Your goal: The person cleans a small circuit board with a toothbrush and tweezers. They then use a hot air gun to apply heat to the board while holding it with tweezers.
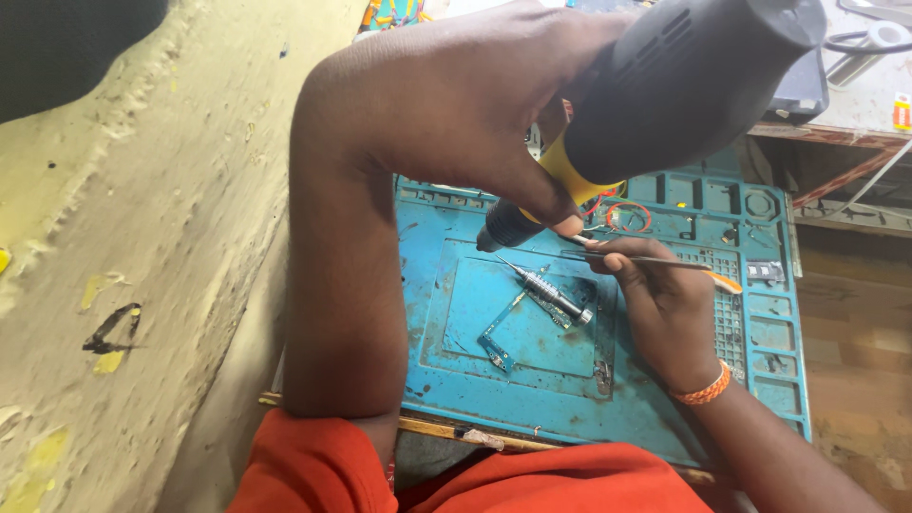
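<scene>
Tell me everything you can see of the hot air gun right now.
The hot air gun has a bulky dark grey plastic body with vent slots, a yellow collar and a dark metal nozzle. The left hand grips it near the collar, tilting the nozzle down-left over the blue work mat, just above the tweezers in the right hand. It appears clear of the mat.

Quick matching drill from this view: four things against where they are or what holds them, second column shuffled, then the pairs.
1 heat gun
2 tweezers
3 screwdriver
4 bracelet

A lying on the blue mat
B on the right wrist
C in the left hand
D in the right hand

Pairs: 1-C, 2-D, 3-A, 4-B
</scene>
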